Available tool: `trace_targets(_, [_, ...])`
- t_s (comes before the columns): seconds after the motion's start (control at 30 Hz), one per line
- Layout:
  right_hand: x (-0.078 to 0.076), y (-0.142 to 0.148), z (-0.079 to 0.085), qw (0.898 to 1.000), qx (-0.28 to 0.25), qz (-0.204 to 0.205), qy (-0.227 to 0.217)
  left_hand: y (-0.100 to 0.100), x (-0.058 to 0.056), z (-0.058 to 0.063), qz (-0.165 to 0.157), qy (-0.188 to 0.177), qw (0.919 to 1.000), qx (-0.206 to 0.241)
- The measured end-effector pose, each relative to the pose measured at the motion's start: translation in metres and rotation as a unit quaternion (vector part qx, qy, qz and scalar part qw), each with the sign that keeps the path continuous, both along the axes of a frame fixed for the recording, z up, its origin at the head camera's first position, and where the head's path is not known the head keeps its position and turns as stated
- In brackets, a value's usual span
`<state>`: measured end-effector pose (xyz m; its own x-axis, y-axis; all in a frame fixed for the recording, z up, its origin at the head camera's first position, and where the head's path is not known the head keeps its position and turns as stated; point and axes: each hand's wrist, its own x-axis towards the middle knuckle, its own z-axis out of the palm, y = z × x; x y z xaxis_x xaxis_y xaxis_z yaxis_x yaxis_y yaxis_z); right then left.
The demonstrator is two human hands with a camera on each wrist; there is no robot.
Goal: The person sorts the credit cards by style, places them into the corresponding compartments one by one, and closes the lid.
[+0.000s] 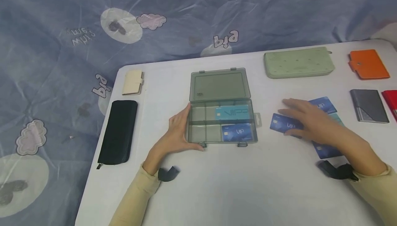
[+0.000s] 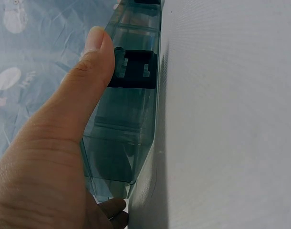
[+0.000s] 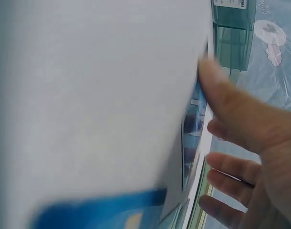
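Observation:
A translucent green compartment box [image 1: 197, 133] lies with its lid [image 1: 218, 85] folded back. Inside are a light-blue VIP card [image 1: 231, 112] in the back row and a dark-blue VIP card [image 1: 237, 133] in the front row. My left hand [image 1: 175, 134] holds the box's left front corner, thumb at the front edge by a latch [image 2: 136, 69], fingers along the left side. My right hand [image 1: 313, 120] hovers over loose cards, fingers spread and relaxed. Below its fingers lies a blue VIP card [image 1: 278, 122]; another blue card [image 1: 325, 104], a teal card [image 1: 337, 118] and a lower blue card [image 1: 325, 151] are partly covered.
A green zip case [image 1: 299, 62], an orange card holder [image 1: 370, 64], a grey card case [image 1: 369, 105] and a red one [image 1: 391, 101] lie on the right. On the left are a cream wallet [image 1: 132, 82] and a black zip wallet [image 1: 118, 132]. Patterned blue cloth [image 1: 186, 22] hangs behind.

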<state>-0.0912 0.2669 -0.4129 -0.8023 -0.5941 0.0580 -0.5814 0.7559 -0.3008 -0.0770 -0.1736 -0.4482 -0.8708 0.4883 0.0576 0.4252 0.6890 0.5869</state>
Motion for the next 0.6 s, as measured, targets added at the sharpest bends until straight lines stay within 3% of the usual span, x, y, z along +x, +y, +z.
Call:
trace_targets(0.2, [-0.006,-0.007,0.008,0.999,0.023,-0.04,0.003,0.0,-0.001,-0.002,-0.003,0.007,1.0,0.002])
trace_targets(0.37, [-0.006,-0.011,0.014,0.995,0.062,-0.074,-0.04,0.001,-0.003,-0.003,-0.002,0.009,1.0,0.0])
trace_targets(0.5, [-0.009,-0.015,0.015,0.992,0.063,-0.076,-0.079,0.0,-0.002,-0.002,0.0,0.007,1.0,0.001])
trace_targets(0.6, [-0.01,-0.017,0.014,0.991,0.066,-0.083,-0.085,-0.001,-0.001,-0.003,0.003,0.005,1.0,0.001])
